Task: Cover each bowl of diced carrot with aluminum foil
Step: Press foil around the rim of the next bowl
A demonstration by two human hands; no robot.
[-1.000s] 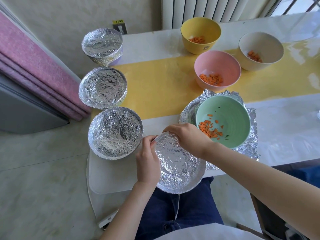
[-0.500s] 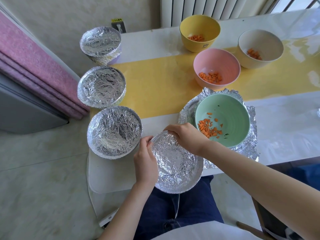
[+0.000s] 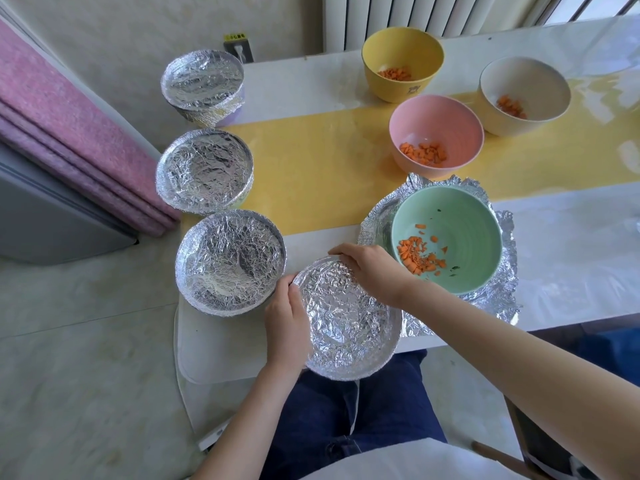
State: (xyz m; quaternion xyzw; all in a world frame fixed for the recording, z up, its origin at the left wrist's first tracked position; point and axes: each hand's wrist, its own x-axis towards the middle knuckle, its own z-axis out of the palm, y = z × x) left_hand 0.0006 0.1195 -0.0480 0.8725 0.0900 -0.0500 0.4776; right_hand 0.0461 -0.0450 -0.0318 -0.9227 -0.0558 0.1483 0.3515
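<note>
- Left hand (image 3: 287, 323): fingers curled round the left rim of the nearest foil-covered bowl (image 3: 349, 320), thumb lying against the foil at the rim.
- Right hand (image 3: 370, 271): reaches in from the right, fingers bent over the far rim of the same bowl and pressing the foil edge down there.
- Nearest foil-covered bowl: at the near edge of the tabletop (image 3: 571, 265), between the two hands. Its crinkled foil dips inward across the mouth and is folded over the rim. Its near rim shows over the person's dark blue trousers (image 3: 346, 427). Whether the bowl rests on the tabletop or is lifted cannot be told.
- Covered row: three more bowls stand along the left edge of the tabletop, each capped with foil. These are the near covered bowl (image 3: 230, 261), just beside the held one, the middle covered bowl (image 3: 204, 171), and the far covered bowl (image 3: 202, 83).
- Green bowl (image 3: 478, 237): uncovered, just right of the right hand. It stands upright on a loose foil sheet (image 3: 502, 292) whose crumpled edges show all round it. Diced carrot (image 3: 415, 259) lies in its left side.
- Uncovered bowls beyond: the pink bowl (image 3: 436, 126), yellow bowl (image 3: 401, 50) and cream bowl (image 3: 524, 84), each with a small heap of diced carrot inside.
- Yellow strip (image 3: 311, 168): runs across the tabletop. The pink bowl stands on it.
- Surroundings: a white radiator (image 3: 415, 12) behind the tabletop and a folded pink mat (image 3: 69, 133) at the left.
</note>
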